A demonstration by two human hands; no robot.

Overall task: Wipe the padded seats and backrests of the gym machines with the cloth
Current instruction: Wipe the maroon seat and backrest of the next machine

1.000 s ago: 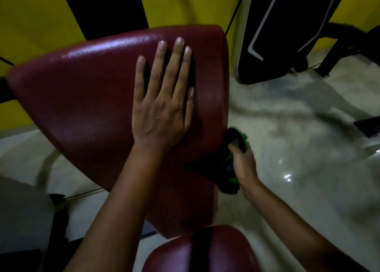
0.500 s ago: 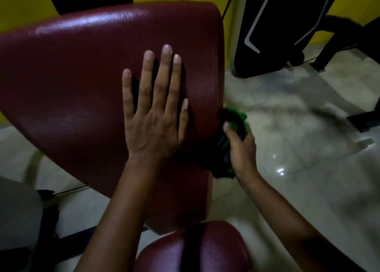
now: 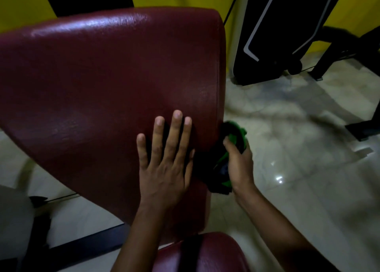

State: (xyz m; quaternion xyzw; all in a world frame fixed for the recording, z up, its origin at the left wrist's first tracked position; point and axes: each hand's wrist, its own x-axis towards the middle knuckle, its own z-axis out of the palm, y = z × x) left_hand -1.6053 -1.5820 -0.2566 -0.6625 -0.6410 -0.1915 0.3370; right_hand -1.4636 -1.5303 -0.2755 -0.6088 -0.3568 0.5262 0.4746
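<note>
A large dark red padded backrest [image 3: 107, 82] fills the left and middle of the head view, tilted away from me. My left hand [image 3: 166, 160] lies flat on its lower right part, fingers straight and spread. My right hand [image 3: 239, 164] grips a bunched green and black cloth [image 3: 223, 160] and holds it against the backrest's right side edge. A dark red padded seat [image 3: 197, 253] shows at the bottom edge, partly hidden by my left forearm.
Pale glossy tiled floor [image 3: 298, 169] spreads to the right. A black machine with white trim [image 3: 273, 35] stands at the back right against a yellow and black wall. Black frame legs [image 3: 337, 51] and a black base [image 3: 364, 127] sit at the far right.
My left hand has slid down the backrest toward its lower right part. My right hand stays at the side edge with the cloth. The view has moved closer.
</note>
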